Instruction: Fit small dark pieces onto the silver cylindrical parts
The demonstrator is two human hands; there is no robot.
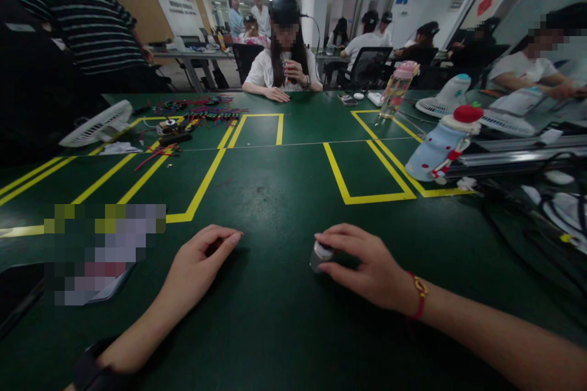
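Thumb and fingers of my right hand [367, 263] grip a small clear jar [315, 258] with a pale lid. The jar stands upright on or just over the dark green table [275, 305]; its right side is hidden by my fingers. A red cord bracelet circles that wrist. To the left, my left hand [206, 253] rests on the table, apart from the jar. Its fingers are curled, the thumb tip meets the index finger, and no object shows between them.
Yellow tape [380, 199] marks boxes on the table. At left lie a phone [107, 287], wires [206, 113] and a white fan [98, 125]. A blue bottle [431, 149], a pink-lidded bottle [397, 91] and cables [545, 195] are at right. Another person [279, 73] sits opposite.
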